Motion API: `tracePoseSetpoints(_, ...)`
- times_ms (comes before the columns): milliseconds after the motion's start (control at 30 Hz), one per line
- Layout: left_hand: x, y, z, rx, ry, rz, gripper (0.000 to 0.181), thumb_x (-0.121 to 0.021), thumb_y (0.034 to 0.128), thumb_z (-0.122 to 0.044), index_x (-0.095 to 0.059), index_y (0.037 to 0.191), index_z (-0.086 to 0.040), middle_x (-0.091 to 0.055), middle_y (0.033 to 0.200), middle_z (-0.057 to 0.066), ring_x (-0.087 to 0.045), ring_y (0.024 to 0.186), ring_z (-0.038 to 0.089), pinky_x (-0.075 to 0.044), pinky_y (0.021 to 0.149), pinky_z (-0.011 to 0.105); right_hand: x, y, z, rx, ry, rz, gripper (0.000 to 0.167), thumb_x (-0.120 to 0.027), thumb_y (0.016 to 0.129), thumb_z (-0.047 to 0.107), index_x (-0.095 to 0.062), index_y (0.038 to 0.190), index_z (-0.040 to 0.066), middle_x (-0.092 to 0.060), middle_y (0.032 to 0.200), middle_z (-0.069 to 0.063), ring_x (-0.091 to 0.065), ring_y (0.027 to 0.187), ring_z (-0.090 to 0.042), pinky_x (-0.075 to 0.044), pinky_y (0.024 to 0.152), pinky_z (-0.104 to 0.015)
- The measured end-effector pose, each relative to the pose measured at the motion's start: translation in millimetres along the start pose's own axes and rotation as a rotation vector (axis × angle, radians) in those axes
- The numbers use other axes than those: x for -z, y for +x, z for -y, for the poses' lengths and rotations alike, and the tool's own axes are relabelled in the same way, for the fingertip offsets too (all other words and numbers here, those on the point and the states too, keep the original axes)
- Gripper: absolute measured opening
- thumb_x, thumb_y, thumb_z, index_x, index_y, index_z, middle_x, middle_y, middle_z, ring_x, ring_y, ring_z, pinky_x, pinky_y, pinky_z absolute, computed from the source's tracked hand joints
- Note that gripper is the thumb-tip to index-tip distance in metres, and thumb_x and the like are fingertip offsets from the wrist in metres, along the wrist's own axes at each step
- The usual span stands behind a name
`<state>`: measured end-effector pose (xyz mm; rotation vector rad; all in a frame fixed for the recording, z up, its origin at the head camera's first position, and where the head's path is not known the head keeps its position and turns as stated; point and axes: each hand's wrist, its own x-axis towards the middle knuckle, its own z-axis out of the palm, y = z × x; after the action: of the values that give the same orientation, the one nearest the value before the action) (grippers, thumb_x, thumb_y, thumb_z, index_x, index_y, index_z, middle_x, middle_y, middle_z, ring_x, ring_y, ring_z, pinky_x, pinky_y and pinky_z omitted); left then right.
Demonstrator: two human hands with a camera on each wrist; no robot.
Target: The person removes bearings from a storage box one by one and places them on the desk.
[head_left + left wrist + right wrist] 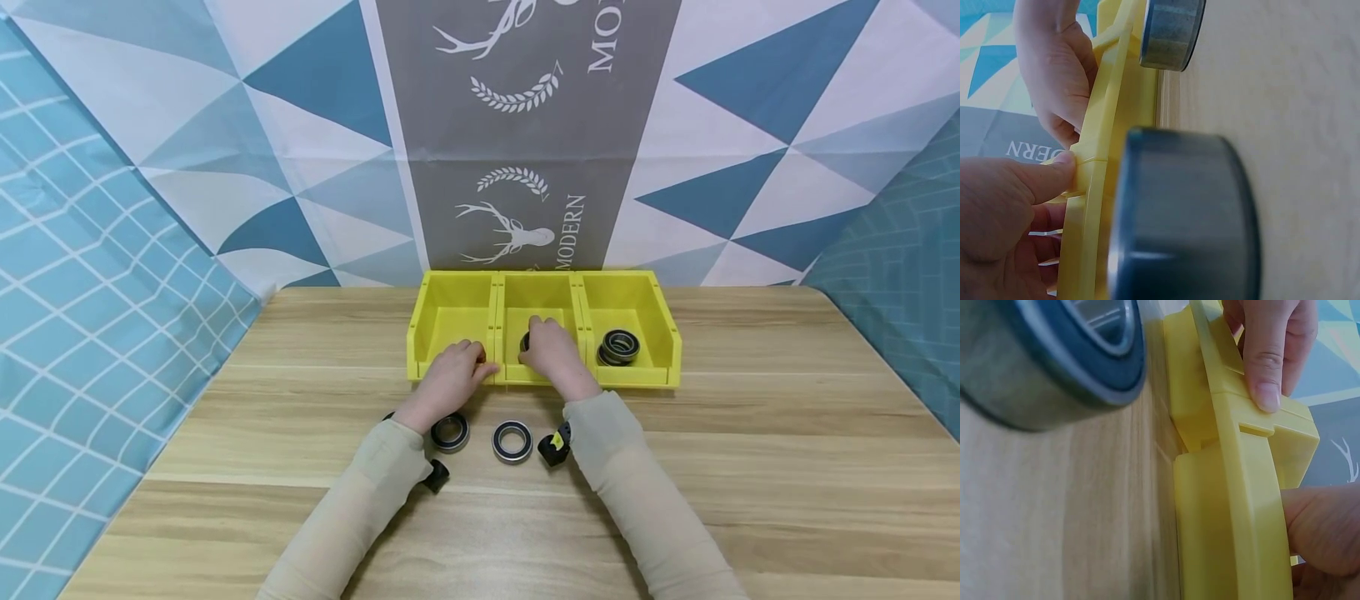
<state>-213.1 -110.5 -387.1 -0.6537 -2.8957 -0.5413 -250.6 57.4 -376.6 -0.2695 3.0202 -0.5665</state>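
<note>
We're holding our right hand [553, 348], the nearer one, in the middle bin [528, 377], bearing [524, 342] at its left, can't tell if that grip's pinching it; left hand [452, 372] is pinching the front rim [1088, 231].

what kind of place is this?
Probably a staged tabletop recording or demo area, not a working shop: loose bearings and yellow bins on a wood-grain table, with printed cloth hung behind. The wider room isn't visible.

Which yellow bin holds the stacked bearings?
The rightmost bin: an upper bearing rests on a lower bearing; no stack shows in the left bin or middle bin.
</note>
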Motion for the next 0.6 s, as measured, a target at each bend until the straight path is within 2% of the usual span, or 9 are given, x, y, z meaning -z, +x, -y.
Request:
tracePoseSetpoints(333, -0.3, 0.7, 0.2, 0.013, 0.003, 0.006, 0.029, -0.053, 0.0904, -0.035, -0.055, 0.085, -0.006, -0.049, 0.074, 0.003, -0.045, 0.066, 0.017, -0.038, 0.061, 0.029, -2.3, -2.8, 1.3, -0.037, 0.055, -0.045, 0.054, -0.068, 0.081, 0.021, -0.046, 0.122, -0.007, -0.053, 0.111, -0.026, -0.056, 0.097, -0.036, -0.048, 0.08, -0.043)
tracePoseSetpoints(600, -0.8, 0.4, 0.3, 0.015, 0.002, 0.009, 0.029, -0.053, 0.0906, -0.036, -0.055, 0.085, -0.007, -0.05, 0.075, 0.003, -0.045, 0.065, 0.017, -0.038, 0.06, 0.029, -6.0, -4.5, -1.3, -0.051, 0.133, -0.067, 0.057, -0.069, 0.08, 0.026, -0.045, 0.123, -0.002, -0.049, 0.114, -0.025, -0.054, 0.099, -0.036, -0.046, 0.084, -0.044)
